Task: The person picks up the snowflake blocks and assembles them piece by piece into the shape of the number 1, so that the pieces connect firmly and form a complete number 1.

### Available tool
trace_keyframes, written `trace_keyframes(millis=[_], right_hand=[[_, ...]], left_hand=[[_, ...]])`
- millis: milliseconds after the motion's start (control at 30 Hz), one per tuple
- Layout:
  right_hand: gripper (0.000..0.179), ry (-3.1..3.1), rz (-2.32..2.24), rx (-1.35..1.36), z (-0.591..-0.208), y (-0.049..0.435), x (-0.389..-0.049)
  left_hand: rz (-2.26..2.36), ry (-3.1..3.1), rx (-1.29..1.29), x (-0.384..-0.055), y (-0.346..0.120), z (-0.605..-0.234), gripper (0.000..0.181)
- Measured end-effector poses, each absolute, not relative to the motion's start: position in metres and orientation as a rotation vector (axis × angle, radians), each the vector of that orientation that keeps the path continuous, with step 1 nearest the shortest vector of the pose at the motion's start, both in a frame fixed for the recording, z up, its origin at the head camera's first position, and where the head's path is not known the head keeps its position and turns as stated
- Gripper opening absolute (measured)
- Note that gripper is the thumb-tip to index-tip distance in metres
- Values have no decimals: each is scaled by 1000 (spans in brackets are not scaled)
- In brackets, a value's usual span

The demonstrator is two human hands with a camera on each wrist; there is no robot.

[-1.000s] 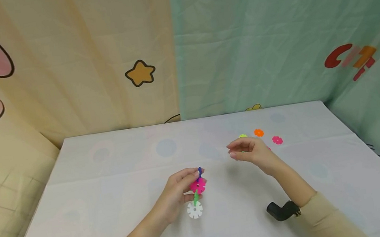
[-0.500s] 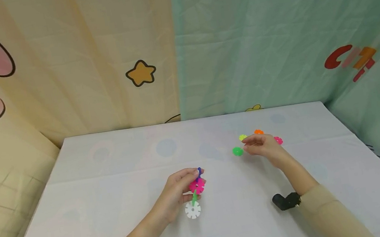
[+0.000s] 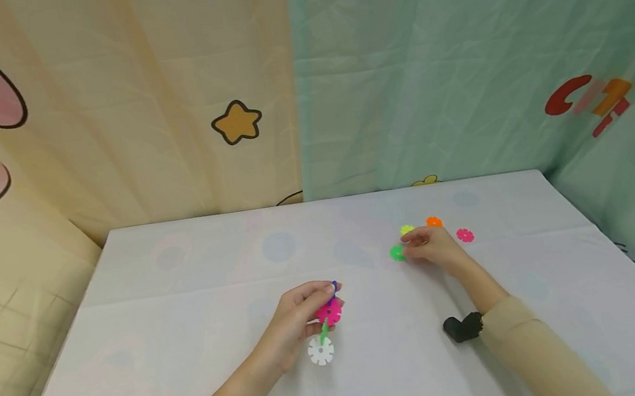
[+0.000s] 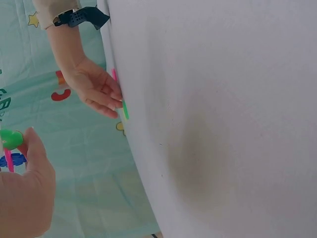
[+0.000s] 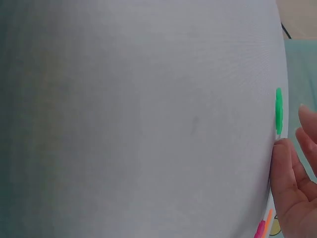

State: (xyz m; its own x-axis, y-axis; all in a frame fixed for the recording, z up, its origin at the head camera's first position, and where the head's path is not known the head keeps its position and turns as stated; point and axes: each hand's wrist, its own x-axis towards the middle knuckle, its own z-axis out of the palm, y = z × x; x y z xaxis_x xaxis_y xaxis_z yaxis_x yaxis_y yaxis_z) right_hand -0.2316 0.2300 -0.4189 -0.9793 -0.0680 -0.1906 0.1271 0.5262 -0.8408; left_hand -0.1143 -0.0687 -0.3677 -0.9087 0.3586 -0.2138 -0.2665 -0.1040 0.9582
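Observation:
My left hand (image 3: 295, 324) pinches a small chain of notched plastic discs in the middle of the table. The chain has a blue disc (image 3: 335, 287) at the fingertips, a pink disc (image 3: 330, 312), a green disc seen edge-on (image 3: 324, 332) and a white disc (image 3: 320, 351) hanging lowest. Over a loose green disc (image 3: 396, 253) lying flat on the table is my right hand (image 3: 437, 248), its fingertips at the disc's right edge. In the right wrist view, a digit rests by the table beside the green disc (image 5: 279, 111), and the other fingers stay apart from it.
A yellow disc (image 3: 406, 229), an orange disc (image 3: 434, 221) and a pink disc (image 3: 465, 235) lie around my right hand. The white-covered table (image 3: 185, 300) ends at a printed curtain (image 3: 428, 72) behind. Black straps with mounts (image 3: 463, 327) sit at the wrists.
My right hand has moved right, then back left and down to the loose green disc, which it hid earlier. The left hand and its chain have barely shifted.

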Motion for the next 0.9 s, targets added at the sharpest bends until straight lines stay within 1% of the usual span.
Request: trace_keyframes(millis=[300,567,900], right_hand=[[39,2608,-1309,69,-419,219,-239],[30,2697,-1120,55,-415,211,-244],[29,2666,-1139,32,-414,208,-245]], left_hand=[[2096,1823,122,-113,-69,-370,39],[2091,1848,133,-116,-67,-373,37],[2083,1835,146,-114,-65,-373,42]])
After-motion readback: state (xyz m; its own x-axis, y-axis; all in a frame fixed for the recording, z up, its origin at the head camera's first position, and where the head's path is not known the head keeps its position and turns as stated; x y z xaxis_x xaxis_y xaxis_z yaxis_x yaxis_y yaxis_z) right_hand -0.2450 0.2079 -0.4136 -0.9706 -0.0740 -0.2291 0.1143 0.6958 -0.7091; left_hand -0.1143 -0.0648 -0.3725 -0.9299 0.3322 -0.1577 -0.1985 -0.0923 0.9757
